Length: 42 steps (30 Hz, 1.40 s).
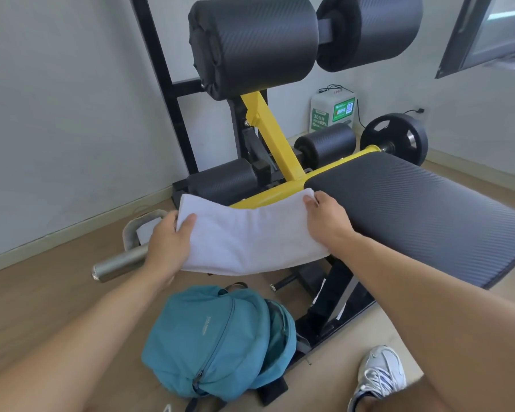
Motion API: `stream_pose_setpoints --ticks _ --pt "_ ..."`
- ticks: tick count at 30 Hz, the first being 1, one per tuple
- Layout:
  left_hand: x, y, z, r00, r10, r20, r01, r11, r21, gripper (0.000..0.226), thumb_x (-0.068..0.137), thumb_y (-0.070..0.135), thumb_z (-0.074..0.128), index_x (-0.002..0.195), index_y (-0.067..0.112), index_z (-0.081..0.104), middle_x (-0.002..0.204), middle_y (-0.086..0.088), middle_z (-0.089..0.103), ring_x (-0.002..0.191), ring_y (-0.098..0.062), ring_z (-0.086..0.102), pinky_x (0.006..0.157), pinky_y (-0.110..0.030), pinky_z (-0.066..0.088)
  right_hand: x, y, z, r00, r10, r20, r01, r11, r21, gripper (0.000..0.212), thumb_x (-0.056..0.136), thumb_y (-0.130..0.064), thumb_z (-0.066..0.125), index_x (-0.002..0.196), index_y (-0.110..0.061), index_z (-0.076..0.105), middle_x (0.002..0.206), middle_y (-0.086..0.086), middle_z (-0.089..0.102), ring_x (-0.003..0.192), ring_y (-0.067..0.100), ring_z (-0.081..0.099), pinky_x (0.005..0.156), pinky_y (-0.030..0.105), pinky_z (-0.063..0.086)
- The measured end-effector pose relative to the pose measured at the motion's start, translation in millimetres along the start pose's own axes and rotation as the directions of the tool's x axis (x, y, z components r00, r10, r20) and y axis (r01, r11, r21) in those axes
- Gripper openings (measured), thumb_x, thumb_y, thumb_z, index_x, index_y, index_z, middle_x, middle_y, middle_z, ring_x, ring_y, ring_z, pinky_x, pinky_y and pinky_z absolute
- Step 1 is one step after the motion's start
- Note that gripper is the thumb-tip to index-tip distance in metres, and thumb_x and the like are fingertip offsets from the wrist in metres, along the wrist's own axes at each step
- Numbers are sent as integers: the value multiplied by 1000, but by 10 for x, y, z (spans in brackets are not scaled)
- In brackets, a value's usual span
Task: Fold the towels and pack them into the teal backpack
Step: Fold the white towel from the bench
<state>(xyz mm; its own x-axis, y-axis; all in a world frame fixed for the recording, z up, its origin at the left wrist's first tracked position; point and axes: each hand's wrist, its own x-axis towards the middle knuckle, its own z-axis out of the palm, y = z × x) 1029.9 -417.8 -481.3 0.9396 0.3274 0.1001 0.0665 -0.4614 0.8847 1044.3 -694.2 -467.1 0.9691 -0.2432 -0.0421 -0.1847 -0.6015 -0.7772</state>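
- A white towel (250,236), folded into a long band, hangs in the air between both hands, above the floor (42,298) and in front of the gym machine (268,126); it sags a little in the middle.
- The left hand (168,242) has the towel's left end in its grip — thumb on top of the cloth, the other fingers curled underneath and hidden by it.
- The right hand (326,220) pinches the towel's right end at the top corner; the fingertips fold over the edge, just beside the front of the black padded bench (422,212).
- The teal backpack (217,343) lies on the floor below the towel, nearer the person; its front zip is closed, and a gap shows along its right side — how far that opening runs I cannot tell.
- A grey metal bar (122,260) lies on the floor left of the towel, partly behind the left hand.
- A white trainer (379,373) stands on the floor at lower right, near the backpack.
- Two large black foam rollers (253,43) sit high on the machine's yellow frame; a black weight plate (394,138) and a white and green box (332,111) stand by the far wall.
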Motion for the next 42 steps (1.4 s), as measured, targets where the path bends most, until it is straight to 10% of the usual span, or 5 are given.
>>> stream_pose_setpoints --ticks 18,33,42 --pt "-467 491 502 976 101 194 -171 905 388 17 106 35 45 104 21 54 89 0 58 79 -20 52 54 -29 29 -368 -424 381 989 -50 136 49 999 8 34 104 -31 41 136 -20 46 104 0 57 98 25 63 88 50 58" --pt "-530 532 509 961 84 264 -161 945 284 36 109 36 37 96 13 60 81 -3 61 73 -21 52 57 -34 34 -463 -464 415 963 -147 225 124 985 116 41 101 -29 48 141 -22 48 119 6 64 99 24 66 86 46 60" --pt "-545 540 368 951 -43 306 66 996 -67 42 100 60 47 105 26 71 104 3 74 99 -18 68 90 -39 50 -410 -482 218 872 -251 421 96 930 356 51 105 -6 34 151 -24 47 96 7 68 74 16 68 60 30 63"
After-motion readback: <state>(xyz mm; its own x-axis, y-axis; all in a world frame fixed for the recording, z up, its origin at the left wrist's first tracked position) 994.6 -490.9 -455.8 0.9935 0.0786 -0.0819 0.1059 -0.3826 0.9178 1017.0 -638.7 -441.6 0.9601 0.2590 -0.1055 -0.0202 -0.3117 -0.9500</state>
